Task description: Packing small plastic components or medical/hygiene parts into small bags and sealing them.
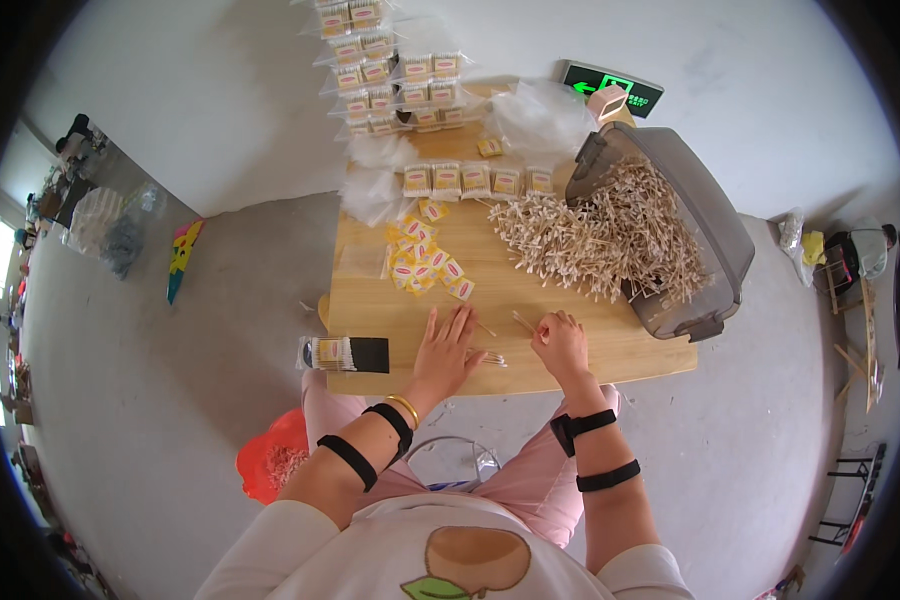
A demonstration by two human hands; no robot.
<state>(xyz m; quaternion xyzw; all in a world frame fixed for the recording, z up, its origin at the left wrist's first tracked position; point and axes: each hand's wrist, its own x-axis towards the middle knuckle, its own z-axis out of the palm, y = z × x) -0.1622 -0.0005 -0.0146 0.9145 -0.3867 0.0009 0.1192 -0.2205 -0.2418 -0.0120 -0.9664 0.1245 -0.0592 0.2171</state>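
Observation:
My left hand (447,350) lies palm down on the wooden table (370,300), fingers stretched out. A few cotton swabs (494,359) stick out beside its thumb, and a loose swab (486,328) lies off its fingertips. My right hand (562,345) is closed in a pinch to the right, with cotton swabs (521,319) poking out at its fingertips toward the upper left. Beyond the hands, a large heap of cotton swabs (610,235) spills from a tipped grey plastic bin (725,230). Small yellow-and-white printed cards (422,262) lie scattered beyond my left hand.
Filled swab packs (476,180) stand in a row farther back, with stacked bagged packs (360,70) behind. Clear bags (375,195) lie at the table's left. A swab pack (330,353) rests by a black card (370,355). A red basin (260,460) is below left.

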